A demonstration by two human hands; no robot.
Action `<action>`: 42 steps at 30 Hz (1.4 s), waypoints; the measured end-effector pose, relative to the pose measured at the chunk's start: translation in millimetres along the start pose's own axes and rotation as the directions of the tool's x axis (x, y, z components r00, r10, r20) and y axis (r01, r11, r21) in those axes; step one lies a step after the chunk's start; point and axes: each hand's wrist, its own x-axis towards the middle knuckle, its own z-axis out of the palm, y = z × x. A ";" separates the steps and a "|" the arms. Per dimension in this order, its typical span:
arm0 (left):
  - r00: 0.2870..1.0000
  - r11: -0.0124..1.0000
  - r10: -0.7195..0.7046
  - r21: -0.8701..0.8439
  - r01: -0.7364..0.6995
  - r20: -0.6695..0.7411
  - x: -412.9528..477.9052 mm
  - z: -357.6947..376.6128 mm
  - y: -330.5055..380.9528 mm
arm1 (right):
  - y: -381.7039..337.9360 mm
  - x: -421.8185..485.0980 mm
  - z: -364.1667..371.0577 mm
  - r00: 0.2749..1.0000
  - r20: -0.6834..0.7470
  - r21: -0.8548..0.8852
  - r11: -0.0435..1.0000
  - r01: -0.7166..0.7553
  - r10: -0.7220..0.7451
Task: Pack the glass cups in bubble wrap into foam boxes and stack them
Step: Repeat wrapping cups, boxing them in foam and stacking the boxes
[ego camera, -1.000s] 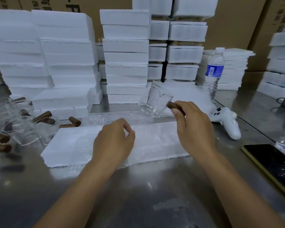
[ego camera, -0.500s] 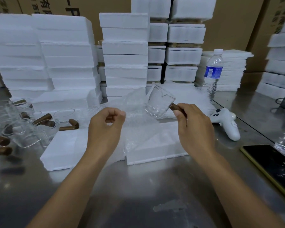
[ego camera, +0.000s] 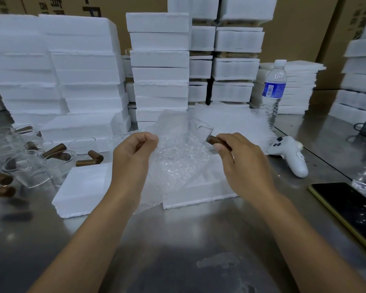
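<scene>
Steel tabletop (ego camera: pixel 178 240) carries everything. Foam box stacks (ego camera: pixel 160 60) wall off the far edge, several columns high, with more toward the far right corner. One flat foam box (ego camera: pixel 82 187) lies mid-tabletop, long side toward the person, partly covered by wrap.

The bubble wrap (ego camera: pixel 178 157) sheet is lifted off that box. Its upper edge is raised and its lower part drapes over the foam toward the near edge. Left hand (ego camera: pixel 131 153) pinches the wrap's upper left edge, fingers curled round it. Right hand (ego camera: pixel 241 161) grasps the glass cup (ego camera: pixel 201 129) by its brown wooden handle (ego camera: pixel 217 141), thumb and fingers closed on it.

The cup is in the air over the box's far side, tilted. The glass body is against or just behind the wrap; contact is hard to tell through clear plastic.

Loose cups (ego camera: pixel 30 168) crowd the left edge, some on their sides. Phone (ego camera: pixel 351 210) lies at the right edge, water bottle (ego camera: pixel 273 92) stands upright far right, and a white controller (ego camera: pixel 290 155) lies between them.

Handling, judged: the cup is light, rigid, thin-walled and breakable, and the glass is slick. The handle is the safe grip, as now. The wrap is near weightless and floppy, so it needs an edge pinch and tension to stay open. The step looks like the start of wrapping: the cup is not yet enclosed and nothing is visibly seated in the box.
</scene>
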 end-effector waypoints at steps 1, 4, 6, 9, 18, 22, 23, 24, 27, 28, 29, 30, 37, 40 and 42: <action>1.000 1.000 0.026 0.012 -0.026 0.009 -1.3 0.6 0.6 | -0.8 0.1 0.4 1.000 0.019 0.037 0.999 0.010 -0.011; 0.994 0.994 0.100 0.037 -0.102 0.039 -4.4 2.1 3.0 | -1.1 -0.4 3.9 0.996 0.074 0.108 0.994 0.034 -0.042; 0.988 0.988 0.139 0.051 -0.142 0.062 -5.8 2.3 4.2 | -1.3 -1.6 6.6 0.997 0.072 0.128 0.991 0.033 -0.043; 0.973 0.970 0.205 0.115 -0.216 0.103 -9.2 3.1 5.0 | -1.1 -3.0 10.4 0.997 0.056 0.143 0.989 0.036 -0.044; 0.812 0.738 0.530 0.340 -0.583 0.244 -27.3 12.9 7.0 | -13.8 -4.3 18.5 0.960 0.220 0.443 0.859 -0.257 0.174; 0.778 0.707 0.572 0.323 -0.629 0.261 -32.6 16.3 6.9 | -19.2 -5.8 15.1 0.932 0.272 0.529 0.772 -0.352 0.239; 0.771 0.706 0.574 0.309 -0.637 0.276 -33.5 16.9 6.5 | -20.2 -5.9 14.4 0.926 0.278 0.563 0.739 -0.371 0.254; 0.761 0.705 0.577 0.291 -0.647 0.296 -34.2 17.6 6.1 | -20.2 -5.5 14.5 0.923 0.281 0.586 0.714 -0.383 0.264; 0.731 0.703 0.575 0.235 -0.671 0.368 -38.0 19.6 5.9 | -23.1 -5.8 10.0 0.913 0.293 0.595 0.694 -0.405 0.283; 0.717 0.700 0.580 0.215 -0.681 0.386 -39.0 20.0 6.5 | -22.1 -6.1 9.5 0.918 0.282 0.604 0.692 -0.396 0.279; 0.707 0.698 0.588 0.196 -0.689 0.392 -39.5 20.0 7.6 | -22.7 -5.9 8.3 0.924 0.270 0.614 0.691 -0.382 0.271; 0.706 0.701 0.597 0.181 -0.690 0.380 -38.9 19.5 9.3 | -24.4 -4.5 6.8 0.924 0.267 0.643 0.664 -0.383 0.274; 0.870 0.834 0.489 0.326 -0.445 -0.066 -9.5 -4.1 15.0 | -22.0 4.9 3.1 0.873 0.433 0.890 0.049 -0.454 0.224; 0.975 0.958 0.223 0.187 -0.219 -0.003 2.2 -11.7 14.6 | -22.6 1.7 0.9 0.897 0.390 0.895 0.141 -0.423 0.209; 0.991 0.989 0.123 0.070 -0.127 0.051 5.6 -12.9 14.0 | -23.4 2.1 -1.8 0.918 0.362 0.867 0.303 -0.396 0.165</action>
